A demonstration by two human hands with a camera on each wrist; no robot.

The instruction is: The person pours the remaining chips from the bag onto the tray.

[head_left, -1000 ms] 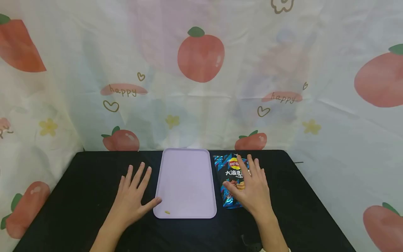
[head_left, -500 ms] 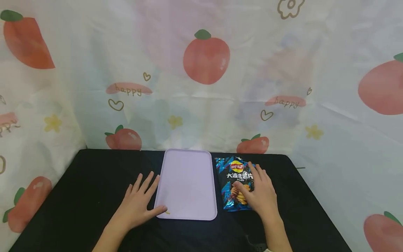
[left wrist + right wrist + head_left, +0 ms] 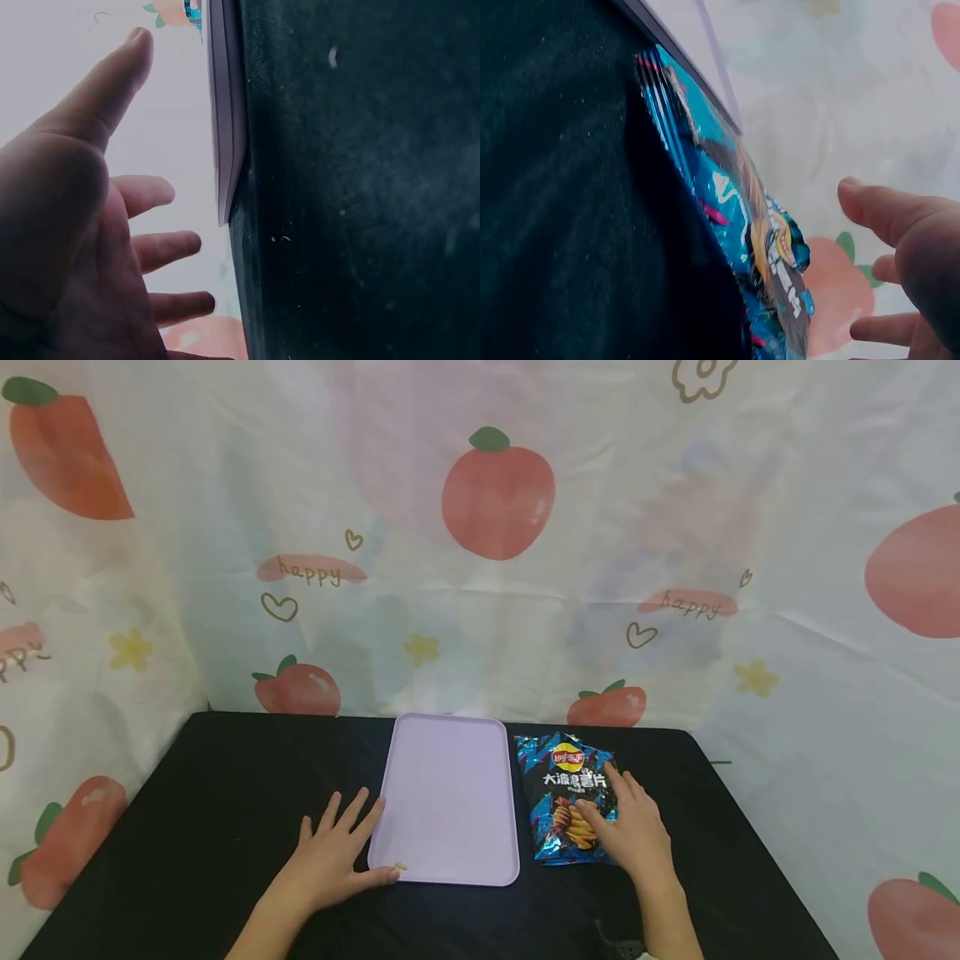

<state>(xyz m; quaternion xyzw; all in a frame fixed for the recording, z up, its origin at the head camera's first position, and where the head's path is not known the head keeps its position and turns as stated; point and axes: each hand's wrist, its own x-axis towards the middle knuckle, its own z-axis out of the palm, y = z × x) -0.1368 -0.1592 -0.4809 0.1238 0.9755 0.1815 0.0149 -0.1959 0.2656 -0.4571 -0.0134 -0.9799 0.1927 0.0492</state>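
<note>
A lilac rectangular tray point(image 3: 453, 793) lies on the black table, with a small yellow crumb point(image 3: 401, 866) at its near left corner. To its right lies a blue and black bag of potato chips point(image 3: 551, 793), face up. My left hand point(image 3: 322, 864) is spread beside the tray's left edge, and in the left wrist view it hovers apart from the tray point(image 3: 225, 112). Over the bag's right side is my right hand point(image 3: 637, 831), fingers loosely extended. The right wrist view shows a gap between its thumb and the bag of chips point(image 3: 724, 199).
A black cloth point(image 3: 187, 827) covers the table, with tiny crumbs point(image 3: 281, 239) on it in the left wrist view. Behind and at both sides hangs a pale curtain point(image 3: 420, 485) printed with fruit. A small dark object point(image 3: 622, 949) lies by the right forearm.
Both hands have come down and back toward the person. My right hand has shifted right, uncovering more of the bag's front. Tray and bag stay in place while the head view shifts slightly.
</note>
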